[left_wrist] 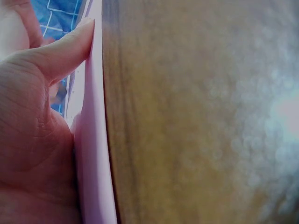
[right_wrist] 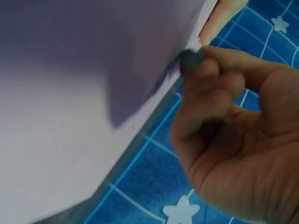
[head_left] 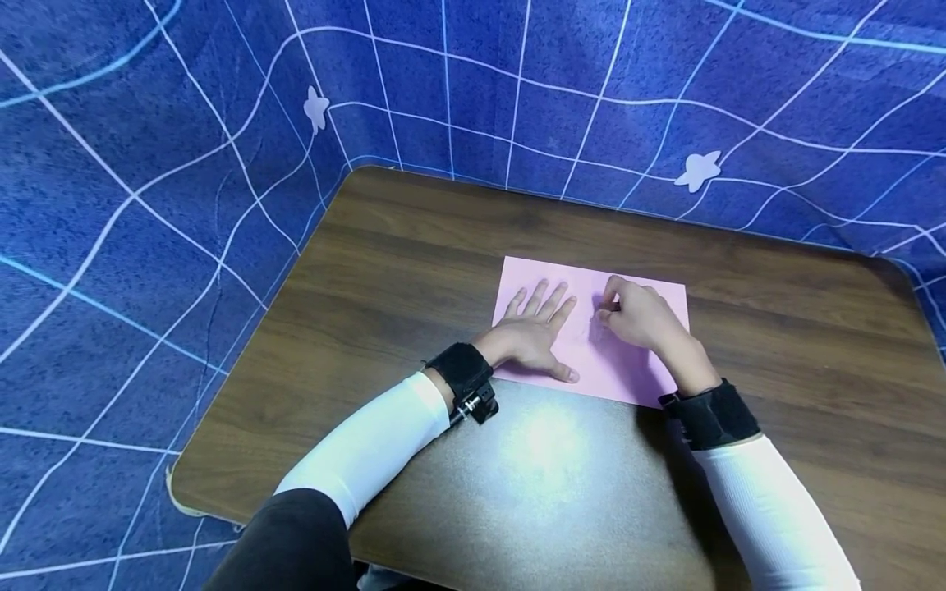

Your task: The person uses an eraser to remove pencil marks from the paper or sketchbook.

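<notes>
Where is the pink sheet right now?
In the head view, the pink sheet lies on the wooden table just right of the picture's centre, with the left hand spread on its left part and the right hand over its right part.

Your right hand (right_wrist: 233, 140) pinches blurred dark thing (right_wrist: 190, 62) at paper (right_wrist: 56, 130); left hand (right_wrist: 225, 17) beyond; starred backdrop (right_wrist: 145, 182) past paper's edge.

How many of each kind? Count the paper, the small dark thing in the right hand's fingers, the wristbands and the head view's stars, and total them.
Pink paper: 1
Small dark thing: 1
Black wristbands: 2
White stars: 2
Total: 6
</notes>
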`<action>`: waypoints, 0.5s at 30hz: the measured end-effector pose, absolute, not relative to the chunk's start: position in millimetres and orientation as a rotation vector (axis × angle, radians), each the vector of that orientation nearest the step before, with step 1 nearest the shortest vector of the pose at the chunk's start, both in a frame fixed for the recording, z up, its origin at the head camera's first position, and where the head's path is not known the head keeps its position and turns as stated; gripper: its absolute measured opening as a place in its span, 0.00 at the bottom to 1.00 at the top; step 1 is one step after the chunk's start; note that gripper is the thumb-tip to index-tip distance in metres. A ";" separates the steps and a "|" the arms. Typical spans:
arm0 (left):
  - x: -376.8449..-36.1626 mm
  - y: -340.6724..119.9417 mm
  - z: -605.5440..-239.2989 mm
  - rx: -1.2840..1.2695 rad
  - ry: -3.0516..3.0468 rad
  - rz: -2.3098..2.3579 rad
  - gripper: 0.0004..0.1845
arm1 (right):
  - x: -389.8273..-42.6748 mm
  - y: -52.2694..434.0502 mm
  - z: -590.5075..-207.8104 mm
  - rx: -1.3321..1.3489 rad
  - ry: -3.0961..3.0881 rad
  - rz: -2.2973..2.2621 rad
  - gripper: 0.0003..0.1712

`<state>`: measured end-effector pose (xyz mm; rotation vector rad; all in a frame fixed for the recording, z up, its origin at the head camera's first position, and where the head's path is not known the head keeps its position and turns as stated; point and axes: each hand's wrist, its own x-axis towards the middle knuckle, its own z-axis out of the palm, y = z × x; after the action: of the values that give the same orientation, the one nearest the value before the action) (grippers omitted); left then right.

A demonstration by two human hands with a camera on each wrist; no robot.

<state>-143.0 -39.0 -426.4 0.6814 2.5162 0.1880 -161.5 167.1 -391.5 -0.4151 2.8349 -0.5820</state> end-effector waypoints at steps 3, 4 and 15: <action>-142.7 -37.5 -426.8 0.681 2.504 0.191 0.69 | -158.8 163.1 -396.3 -0.473 2.834 -0.644 0.07; -142.5 -37.5 -426.8 0.685 2.504 0.192 0.70 | -157.0 162.3 -397.3 -0.494 2.843 -0.647 0.07; -141.5 -38.1 -423.6 0.677 2.536 0.172 0.69 | -153.5 162.3 -397.7 -0.590 2.865 -0.653 0.05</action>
<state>-141.5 -38.1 -423.6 0.6769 2.5357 0.1720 -153.5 162.3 -397.7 -0.5897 2.8648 -0.6529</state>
